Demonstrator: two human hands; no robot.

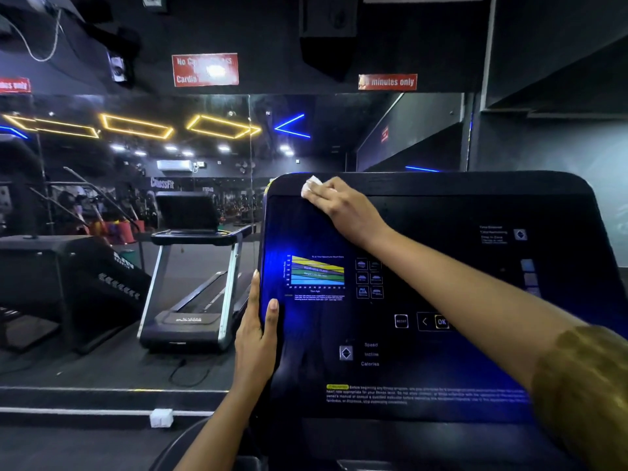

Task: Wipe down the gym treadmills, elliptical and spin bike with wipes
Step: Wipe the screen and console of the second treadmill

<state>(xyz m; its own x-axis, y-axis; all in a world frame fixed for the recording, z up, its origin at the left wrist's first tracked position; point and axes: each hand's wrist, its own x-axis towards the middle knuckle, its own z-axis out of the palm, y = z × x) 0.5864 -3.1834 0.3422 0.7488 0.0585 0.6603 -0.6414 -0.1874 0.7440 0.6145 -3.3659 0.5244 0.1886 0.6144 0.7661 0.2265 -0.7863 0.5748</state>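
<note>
Two bare hands and forearms show. The right arm (458, 294) is bare from the wrist up to a sleeve (584, 389) at the lower right of the view. The sleeve is mustard to golden brown, of soft-looking cloth with faint lighter mottling and a slight sheen; its hem crosses the arm as a rounded edge and sits loosely. The left arm (217, 423) is bare from the wrist to the bottom of the view. On the left hand (256, 331) the thumb and one finger show plain nails (273, 304), rounded, reaching just past the tips. The right hand (339, 205) shows its back, nails hidden
</note>
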